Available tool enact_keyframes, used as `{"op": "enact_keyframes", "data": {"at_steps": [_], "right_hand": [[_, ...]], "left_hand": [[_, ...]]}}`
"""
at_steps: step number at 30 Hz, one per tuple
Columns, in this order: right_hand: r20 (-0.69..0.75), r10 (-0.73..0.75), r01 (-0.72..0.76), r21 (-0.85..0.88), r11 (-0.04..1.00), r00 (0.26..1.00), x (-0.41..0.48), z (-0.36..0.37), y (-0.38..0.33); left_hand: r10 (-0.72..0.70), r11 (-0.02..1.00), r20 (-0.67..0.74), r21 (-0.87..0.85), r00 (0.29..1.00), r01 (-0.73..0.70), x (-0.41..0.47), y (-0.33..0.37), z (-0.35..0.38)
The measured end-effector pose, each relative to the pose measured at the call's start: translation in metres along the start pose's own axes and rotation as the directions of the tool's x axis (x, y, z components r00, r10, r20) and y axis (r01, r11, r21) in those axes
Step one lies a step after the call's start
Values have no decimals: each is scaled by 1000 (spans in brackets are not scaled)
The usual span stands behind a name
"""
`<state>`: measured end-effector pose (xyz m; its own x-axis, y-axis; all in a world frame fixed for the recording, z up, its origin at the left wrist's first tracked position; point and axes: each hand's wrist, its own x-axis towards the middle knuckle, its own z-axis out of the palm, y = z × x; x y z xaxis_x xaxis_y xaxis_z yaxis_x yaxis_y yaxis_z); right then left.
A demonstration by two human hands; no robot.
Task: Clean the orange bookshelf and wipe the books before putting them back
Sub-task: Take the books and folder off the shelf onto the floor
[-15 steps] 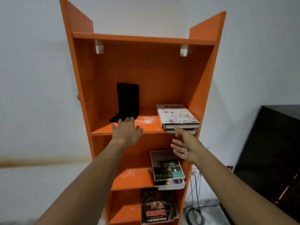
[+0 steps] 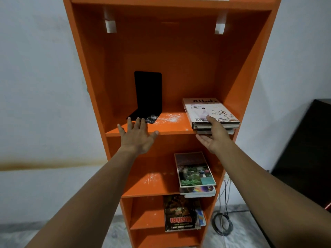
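While the left hand (image 2: 137,138) is stretched flat with spread fingers over the front edge of a board of the orange bookshelf (image 2: 250,77), with its fingertips at the foot of the black bookend (image 2: 148,93), the right hand (image 2: 215,138) is at the stack of books (image 2: 211,111) on the same board. Its thumb rests on the top cover, and its straight fingers are under the stack's front edge, not closed. The hands are apart and neither grips anything. Between them the board carries white dust (image 2: 170,119). I judge that the stack is about to be taken out for wiping. A pull by the thumb alone may move only the top book. Then the lower ones could slide off the edge onto the lower books (image 2: 194,169) under the right hand. The left hand could also tip the bookend.
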<state>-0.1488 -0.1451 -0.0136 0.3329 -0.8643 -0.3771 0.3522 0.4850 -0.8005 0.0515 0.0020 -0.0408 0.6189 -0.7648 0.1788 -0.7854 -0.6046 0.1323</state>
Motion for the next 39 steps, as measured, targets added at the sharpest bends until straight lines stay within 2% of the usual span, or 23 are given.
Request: {"op": "enact_keyframes", "data": {"at_steps": [6,12,18,20,22,25,27,29,31,33,35,37,39], "right_hand": [[2,-49,49,-30,998,999,5,-4,5],[6,-80,81,-47,996,997,6,-7,7],[17,-80,80,-9,997,997,-3,-4,11],[9,-74,74,-7,997,997,-5,-4,15],[1,-79,79,-13,997,997,-7,-7,20],[9,-85,85,-35,996,996,-7,-12,25],[21,-78,79,-48,996,997,-8,-14,26],[33,-61,63,-58,996,998,-9,-15,26],[48,-46,49,-56,997,998,-10,-15,25],[55,-32,34,-39,999,998,-12,-15,25],[63,-28,29,-10,1000,998,-14,-14,23],[83,-34,33,9,999,996,-17,-13,20],[106,-28,27,9,1000,994,-20,-15,19]], "left_hand": [[17,1000,7,-4,1000,-17,10,-1,1],[70,997,-73,-34,995,-73,-3,11,-3],[130,991,-270,-3,954,-136,-26,15,0],[92,991,-348,-62,933,-120,-23,13,-2],[-9,990,-418,-130,908,-50,-18,12,-5],[-298,946,-530,-275,794,171,-14,14,-10],[-525,838,-489,-439,696,324,-12,16,-11],[-691,700,-383,-567,613,434,-11,18,-11],[-781,540,-214,-702,587,464,-15,20,-13],[-803,310,23,-837,595,451,-16,19,-10],[-753,67,230,-905,617,420,-18,16,-10],[-663,-105,326,-932,674,348,-22,10,-12],[-584,-195,361,-932,727,306,-30,8,-14]]}}
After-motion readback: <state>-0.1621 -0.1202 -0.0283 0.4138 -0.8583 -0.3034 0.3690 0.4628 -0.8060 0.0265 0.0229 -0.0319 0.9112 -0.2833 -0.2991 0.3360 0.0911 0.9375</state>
